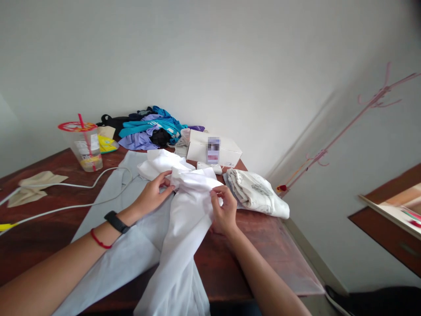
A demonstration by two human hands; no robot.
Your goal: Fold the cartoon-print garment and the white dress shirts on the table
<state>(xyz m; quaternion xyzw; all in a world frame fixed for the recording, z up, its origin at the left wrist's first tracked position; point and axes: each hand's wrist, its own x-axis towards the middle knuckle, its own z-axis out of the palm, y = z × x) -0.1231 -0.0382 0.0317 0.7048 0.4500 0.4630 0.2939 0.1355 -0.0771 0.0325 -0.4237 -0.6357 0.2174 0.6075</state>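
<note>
A crumpled white garment, which looks like a shirt, stretches from the middle of the table down over the near edge. The thumb and fingers of my left hand pinch it at its upper left. At its upper right, my right hand grips the cloth between thumb and fingertips. Beneath lies a pale grey-blue cloth, spread flat and hanging past the table's front. To the right of my right hand rests a folded off-white garment with a grey print.
The dark red-brown wooden table stands against a wall. A white box and a heap of blue, purple and black clothes lie at the back. A plastic cup with a straw and a white cable are left; a pink coat stand leans right.
</note>
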